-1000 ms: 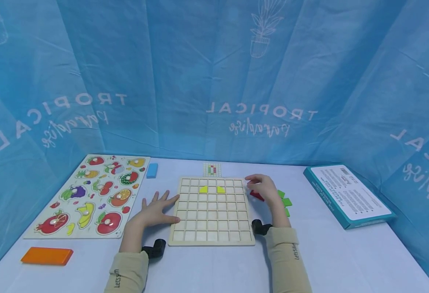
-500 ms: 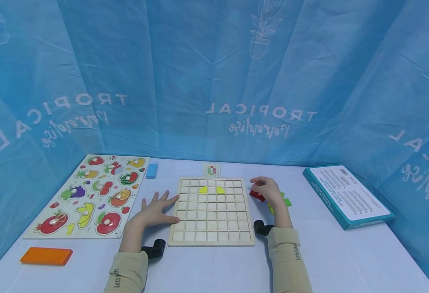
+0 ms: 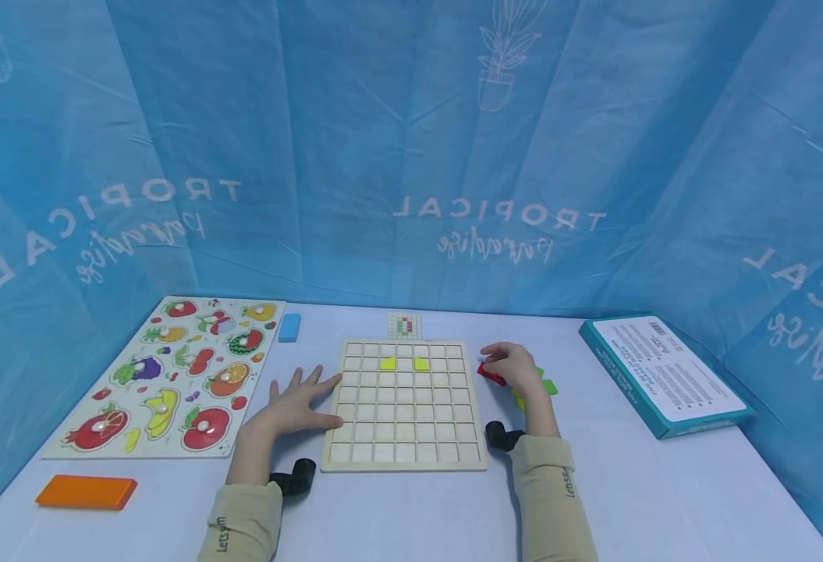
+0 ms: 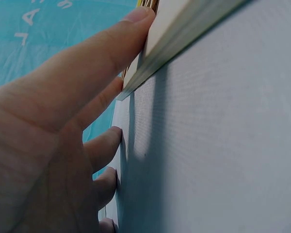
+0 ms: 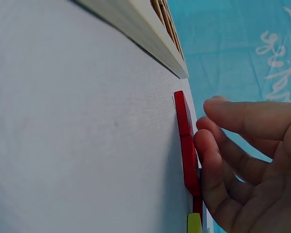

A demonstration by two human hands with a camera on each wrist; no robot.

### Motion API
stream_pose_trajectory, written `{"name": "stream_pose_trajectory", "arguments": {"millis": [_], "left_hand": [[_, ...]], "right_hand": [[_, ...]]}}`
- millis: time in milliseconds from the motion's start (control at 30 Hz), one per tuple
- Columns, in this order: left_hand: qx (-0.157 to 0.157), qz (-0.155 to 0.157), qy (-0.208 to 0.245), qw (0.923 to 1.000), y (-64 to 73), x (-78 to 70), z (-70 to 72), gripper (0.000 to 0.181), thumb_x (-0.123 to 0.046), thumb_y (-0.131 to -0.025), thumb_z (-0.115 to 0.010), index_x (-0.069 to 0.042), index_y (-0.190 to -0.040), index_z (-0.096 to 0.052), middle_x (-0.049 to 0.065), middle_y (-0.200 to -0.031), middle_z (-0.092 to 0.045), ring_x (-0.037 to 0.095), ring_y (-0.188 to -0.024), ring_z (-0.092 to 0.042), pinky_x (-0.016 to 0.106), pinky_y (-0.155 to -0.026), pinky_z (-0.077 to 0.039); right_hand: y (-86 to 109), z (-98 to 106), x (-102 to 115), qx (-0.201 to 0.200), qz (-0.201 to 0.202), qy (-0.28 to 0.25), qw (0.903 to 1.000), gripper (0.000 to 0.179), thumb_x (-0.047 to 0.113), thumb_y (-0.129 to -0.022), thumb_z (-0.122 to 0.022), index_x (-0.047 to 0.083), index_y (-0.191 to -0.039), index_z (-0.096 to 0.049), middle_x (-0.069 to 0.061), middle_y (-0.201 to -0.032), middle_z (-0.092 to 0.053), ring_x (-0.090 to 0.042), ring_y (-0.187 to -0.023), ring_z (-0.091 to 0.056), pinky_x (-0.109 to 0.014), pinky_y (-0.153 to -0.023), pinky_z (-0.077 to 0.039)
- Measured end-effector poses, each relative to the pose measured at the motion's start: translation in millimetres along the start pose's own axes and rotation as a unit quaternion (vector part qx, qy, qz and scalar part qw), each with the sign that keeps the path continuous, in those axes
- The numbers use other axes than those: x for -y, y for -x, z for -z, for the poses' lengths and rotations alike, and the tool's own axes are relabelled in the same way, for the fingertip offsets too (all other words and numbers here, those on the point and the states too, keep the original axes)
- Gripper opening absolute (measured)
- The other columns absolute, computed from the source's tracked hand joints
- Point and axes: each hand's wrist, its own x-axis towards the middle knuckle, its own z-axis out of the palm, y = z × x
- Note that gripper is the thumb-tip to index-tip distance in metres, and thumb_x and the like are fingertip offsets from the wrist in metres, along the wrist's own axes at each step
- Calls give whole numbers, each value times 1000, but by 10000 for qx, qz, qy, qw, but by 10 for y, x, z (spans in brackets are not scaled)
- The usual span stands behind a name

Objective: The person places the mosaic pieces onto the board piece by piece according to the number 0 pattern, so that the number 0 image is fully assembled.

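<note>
Flanking the spread left hand (image 3: 295,407), fruit puzzle (image 3: 175,382) and grid board (image 3: 406,411); red pieces (image 3: 489,374) beside loosely curled right hand (image 3: 516,369).

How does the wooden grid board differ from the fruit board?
The grid board is pale, with square cells; the fruit board shows colorful fruits. The grid board looks smaller than the fruit board. The left hand touches the grid board's edge, but not the fruit board. Both lie flat.
</note>
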Motion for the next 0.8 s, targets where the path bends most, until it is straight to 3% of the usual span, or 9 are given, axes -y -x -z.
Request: {"name": "stream_pose_trajectory", "arguments": {"millis": [167, 433, 633, 800], "left_hand": [[5, 8, -14, 10000, 4, 5, -1, 87, -47, -73, -71, -11, -143, -35, 26, -150, -16, 50, -135, 4, 70, -100, 9], [5, 10, -29, 10000, 7, 12, -4, 87, -47, -73, -72, -11, -143, -35, 26, -150, -16, 50, -135, 3, 70, -100, 9], [-16, -12, -39, 10000, 8, 15, -6, 87, -47, -73, -72, -11, -143, -35, 26, -149, -17, 51, -135, 3, 70, -100, 9], [-29, -41, -40, 10000, 9, 16, -6, 87, -48, -73, -72, -11, -143, -35, 26, -149, -17, 51, -135, 3, 70, -100, 8]], "right_hand": [[1, -12, -17, 46, 0, 127, 9999, 31, 6, -79, -68, 9, -110, -65, -14, -111, -60, -28, -98, -52, -38, -83, -48], [-4, -40, -6, 191, 7, 383, 9991, 37, 1, -75, -70, 10, -110, -65, -13, -108, -58, -25, -90, -53, -30, -72, -48], [20, -44, 13, 242, 184, 279, 9991, 42, -5, -72, -69, 7, -111, -64, -13, -102, -55, -19, -74, -51, -24, -58, -44], [-4, -46, 12, 291, 179, 321, 9989, 44, -7, -71, -69, 9, -112, -64, -13, -99, -54, -21, -76, -51, -23, -57, -44]]}}
